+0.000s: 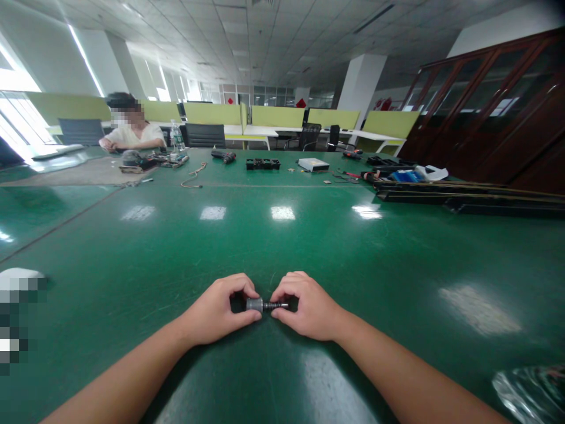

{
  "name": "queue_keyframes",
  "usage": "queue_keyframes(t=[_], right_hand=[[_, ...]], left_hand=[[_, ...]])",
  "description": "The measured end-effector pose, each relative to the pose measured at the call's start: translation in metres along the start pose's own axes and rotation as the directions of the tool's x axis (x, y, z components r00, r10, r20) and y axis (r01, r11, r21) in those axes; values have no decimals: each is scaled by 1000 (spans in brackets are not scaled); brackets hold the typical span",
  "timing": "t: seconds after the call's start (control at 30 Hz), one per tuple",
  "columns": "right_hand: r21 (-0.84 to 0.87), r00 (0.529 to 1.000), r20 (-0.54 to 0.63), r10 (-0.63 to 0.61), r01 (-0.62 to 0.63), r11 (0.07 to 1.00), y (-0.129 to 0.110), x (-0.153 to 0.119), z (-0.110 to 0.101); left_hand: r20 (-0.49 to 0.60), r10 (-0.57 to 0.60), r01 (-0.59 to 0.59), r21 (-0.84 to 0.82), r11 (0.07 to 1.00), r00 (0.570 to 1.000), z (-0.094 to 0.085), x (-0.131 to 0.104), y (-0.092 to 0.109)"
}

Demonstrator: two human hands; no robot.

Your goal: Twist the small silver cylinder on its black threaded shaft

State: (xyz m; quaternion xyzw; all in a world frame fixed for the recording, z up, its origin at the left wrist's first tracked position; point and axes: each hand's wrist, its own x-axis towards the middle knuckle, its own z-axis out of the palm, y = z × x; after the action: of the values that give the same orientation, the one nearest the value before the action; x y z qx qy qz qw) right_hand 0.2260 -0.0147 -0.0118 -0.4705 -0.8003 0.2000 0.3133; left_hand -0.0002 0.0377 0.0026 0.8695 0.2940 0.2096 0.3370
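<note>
A small metal part with a grey cylindrical body [255, 304] and a thin shaft ringed by a dark spring [274, 305] lies level, low in the middle of the view. My left hand [223, 309] pinches the cylinder between thumb and fingers. On the other side, my right hand [309, 306] has its thumb and fingertips closed around the spring and shaft, whose tip shows between them. Both hands rest at the green tabletop [247, 247], their fingertips a short distance apart.
Across the table a person [136, 132] sits at the left. Along the far side lie a power drill [223, 156], a black slotted part [263, 164], a silver box [313, 165] and long black strips [441, 194]. Something clear [532, 391] sits at the lower right.
</note>
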Motion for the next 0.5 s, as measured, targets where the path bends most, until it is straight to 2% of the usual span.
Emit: queue_keyframes(t=[0.5], right_hand=[[-3,1000,-11,11,-11,1000,0,-1,-2]], left_hand=[[5,12,-12,2,1000,1000,0,0,0]])
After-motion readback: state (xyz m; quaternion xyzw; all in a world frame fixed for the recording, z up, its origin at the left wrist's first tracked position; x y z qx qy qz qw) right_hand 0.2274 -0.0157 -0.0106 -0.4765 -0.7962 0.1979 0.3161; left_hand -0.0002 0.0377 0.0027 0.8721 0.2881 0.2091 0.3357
